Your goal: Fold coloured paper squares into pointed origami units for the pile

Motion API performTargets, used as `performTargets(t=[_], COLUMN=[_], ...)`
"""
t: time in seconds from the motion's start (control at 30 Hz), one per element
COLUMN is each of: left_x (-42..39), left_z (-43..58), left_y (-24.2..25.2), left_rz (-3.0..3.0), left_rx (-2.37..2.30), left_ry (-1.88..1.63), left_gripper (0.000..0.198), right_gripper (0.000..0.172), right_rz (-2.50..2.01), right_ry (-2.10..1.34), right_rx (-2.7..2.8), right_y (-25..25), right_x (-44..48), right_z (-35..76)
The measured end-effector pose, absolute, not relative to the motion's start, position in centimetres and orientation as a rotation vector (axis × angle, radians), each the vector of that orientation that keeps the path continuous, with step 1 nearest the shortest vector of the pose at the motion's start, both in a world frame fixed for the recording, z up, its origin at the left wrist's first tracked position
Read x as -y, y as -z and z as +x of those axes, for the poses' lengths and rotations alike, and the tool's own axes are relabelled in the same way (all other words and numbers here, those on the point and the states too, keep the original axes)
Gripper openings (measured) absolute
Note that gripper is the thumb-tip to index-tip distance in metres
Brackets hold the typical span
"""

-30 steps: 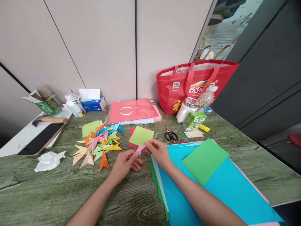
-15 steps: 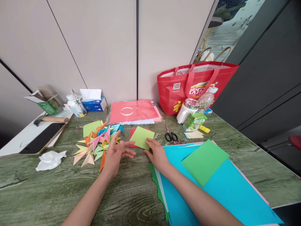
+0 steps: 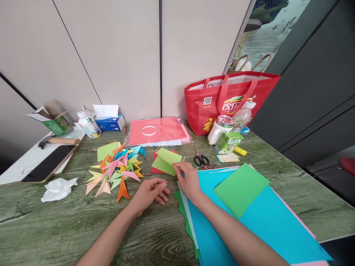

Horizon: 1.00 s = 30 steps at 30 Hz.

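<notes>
Watching from my end, I have a table (image 3: 55, 236) with a streaked, green-grey wood grain, dark cracks running through it and swirling rings at the near edge. Left of centre lies a loose heap of folded paper pieces (image 3: 115, 166), sharp-pointed and creased into darts, in pink, orange, peach, yellow, green and blue. Near it I see a crumpled white tissue (image 3: 59, 189), all soft ridges. On the right, a large smooth blue sheet (image 3: 273, 221) lies flat under a matt green square (image 3: 241, 190), and scissors (image 3: 201, 160) with rounded black handles rest beyond it. At the back, clear plastic film wraps a coral-red paper pack (image 3: 166, 135), glossy along its edges. The lime-green paper (image 3: 163, 165) is in the middle, over red paper (image 3: 154, 156) whose edges peek out; it is thin, plain and straight-edged, with one part tilted up along a slanting line, though I can't tell whether that is a bend or a second sheet. My right hand (image 3: 190, 182) pinches its near right edge between thumb and fingers. My left hand (image 3: 151, 194) is loosely curled and bare, just above the wood.
</notes>
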State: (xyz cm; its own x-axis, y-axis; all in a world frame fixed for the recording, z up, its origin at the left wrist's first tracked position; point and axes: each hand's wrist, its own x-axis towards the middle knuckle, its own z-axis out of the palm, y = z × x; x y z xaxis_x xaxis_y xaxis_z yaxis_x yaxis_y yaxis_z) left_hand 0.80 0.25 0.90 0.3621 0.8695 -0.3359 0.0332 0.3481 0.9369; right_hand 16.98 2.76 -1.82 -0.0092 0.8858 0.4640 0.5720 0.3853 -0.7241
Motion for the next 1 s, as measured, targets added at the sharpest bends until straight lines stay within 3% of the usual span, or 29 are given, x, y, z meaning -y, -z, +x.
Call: performTargets(t=[0.23, 0.67, 0.9, 1.0], left_x=[-0.5, -0.5, -0.9, -1.2], left_z=[0.6, 0.4, 0.4, 0.3], left_y=[-1.2, -1.5, -1.0, -0.5], left_rz=[0.849, 0.865, 0.812, 0.799], left_rx=[-0.974, -0.714, -0.805, -0.852], left_ry=[-0.921, -1.204, -1.254, -1.289], left_gripper=[0.044, 0.043, 0.032, 0.037], right_gripper=[0.018, 0.012, 0.009, 0.013], right_rz=[-1.183, -1.006, -0.905, -0.833], right_ry=[-0.671, -0.538, -0.415, -0.270], right_rx=[1.568, 1.742, 1.838, 1.808], right_y=[1.0, 0.5, 0.5, -1.3], right_x=[-2.0, -1.4, -1.5, -0.6], right_z=[16.3, 16.1, 16.2, 16.0])
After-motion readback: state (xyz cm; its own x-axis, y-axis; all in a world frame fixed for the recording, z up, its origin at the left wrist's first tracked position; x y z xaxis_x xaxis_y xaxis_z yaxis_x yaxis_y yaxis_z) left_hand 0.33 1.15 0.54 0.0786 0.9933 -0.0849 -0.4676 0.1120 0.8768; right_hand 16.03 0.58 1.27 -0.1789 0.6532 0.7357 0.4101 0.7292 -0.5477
